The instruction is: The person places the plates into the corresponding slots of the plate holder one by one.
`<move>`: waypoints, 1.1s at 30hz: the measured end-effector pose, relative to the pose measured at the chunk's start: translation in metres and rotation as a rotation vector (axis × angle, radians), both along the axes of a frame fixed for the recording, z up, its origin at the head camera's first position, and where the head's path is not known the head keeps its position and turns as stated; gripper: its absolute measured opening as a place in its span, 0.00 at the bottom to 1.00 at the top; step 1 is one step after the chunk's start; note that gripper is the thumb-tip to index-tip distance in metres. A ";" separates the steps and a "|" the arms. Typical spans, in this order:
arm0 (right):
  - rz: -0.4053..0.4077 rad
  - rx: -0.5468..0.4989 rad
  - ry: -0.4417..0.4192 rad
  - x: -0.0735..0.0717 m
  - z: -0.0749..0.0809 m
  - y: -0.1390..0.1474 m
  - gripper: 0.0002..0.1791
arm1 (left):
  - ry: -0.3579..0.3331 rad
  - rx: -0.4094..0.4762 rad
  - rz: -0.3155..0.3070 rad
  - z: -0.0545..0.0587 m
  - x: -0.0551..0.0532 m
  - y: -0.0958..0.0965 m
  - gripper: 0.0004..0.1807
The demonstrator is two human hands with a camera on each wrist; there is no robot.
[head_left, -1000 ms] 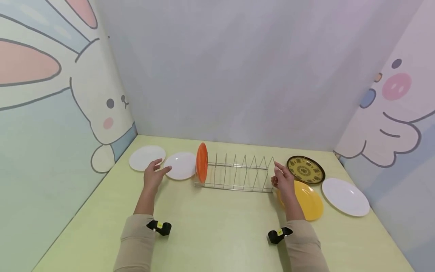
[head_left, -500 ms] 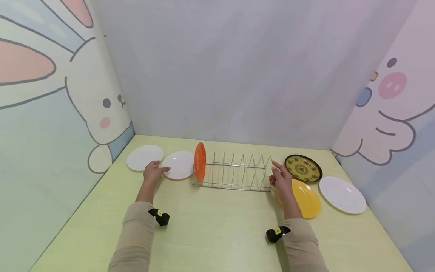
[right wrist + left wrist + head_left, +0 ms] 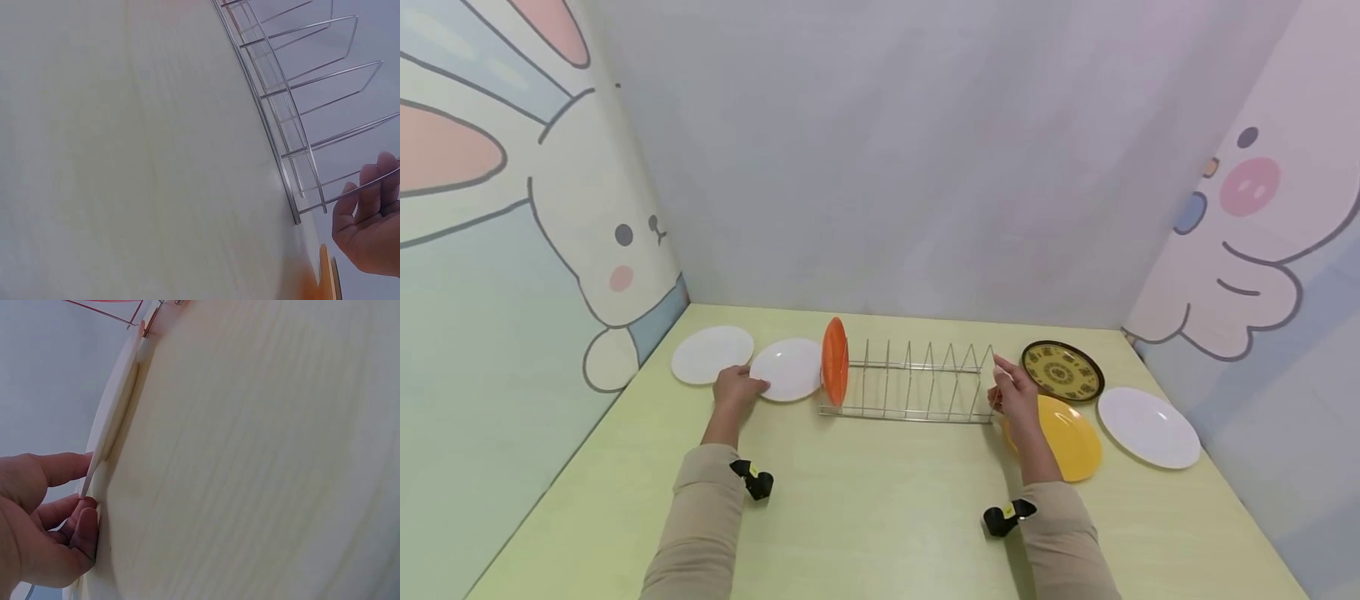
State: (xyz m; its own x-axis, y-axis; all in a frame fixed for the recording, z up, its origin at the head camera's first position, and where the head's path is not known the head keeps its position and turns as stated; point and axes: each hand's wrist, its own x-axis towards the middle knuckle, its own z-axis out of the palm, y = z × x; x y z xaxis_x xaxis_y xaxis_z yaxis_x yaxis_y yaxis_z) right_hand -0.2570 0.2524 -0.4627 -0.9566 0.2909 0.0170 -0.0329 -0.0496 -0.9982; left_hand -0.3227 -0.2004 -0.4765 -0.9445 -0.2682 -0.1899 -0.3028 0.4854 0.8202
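My left hand point(image 3: 735, 390) pinches the left rim of a small white plate point(image 3: 787, 369) that lies close over the table. In the left wrist view the thumb is on one side of the plate's rim point(image 3: 115, 412) and curled fingers point(image 3: 84, 528) are on the other. Beside this plate stands a wire dish rack point(image 3: 906, 414), with an orange plate point(image 3: 835, 362) upright in its leftmost slot. At the rack's right end, my right hand point(image 3: 1017, 397) grips the end wire; its curled fingers point(image 3: 369, 200) wrap that wire in the right wrist view.
Another white plate point(image 3: 711, 355) lies at the far left. Right of the rack are a yellow plate point(image 3: 1071, 442), a dark-rimmed patterned plate point(image 3: 1062, 371) and a larger white plate point(image 3: 1150, 427). A grey wall point(image 3: 880, 167) rises behind the table point(image 3: 880, 508).
My left hand has come down to the small white plate's rim and now pinches it. The right hand has stayed on the rack's end wire. The whole head view has shifted slightly.
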 end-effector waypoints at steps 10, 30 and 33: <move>0.004 -0.010 -0.002 0.000 -0.003 -0.003 0.21 | 0.063 0.308 0.105 0.008 0.006 0.005 0.32; 0.046 -0.006 -0.001 0.015 0.021 -0.007 0.21 | 0.245 0.551 0.195 0.055 0.032 0.014 0.29; 0.051 -0.012 0.001 0.015 0.021 -0.008 0.21 | 0.245 0.559 0.196 0.057 0.034 0.015 0.29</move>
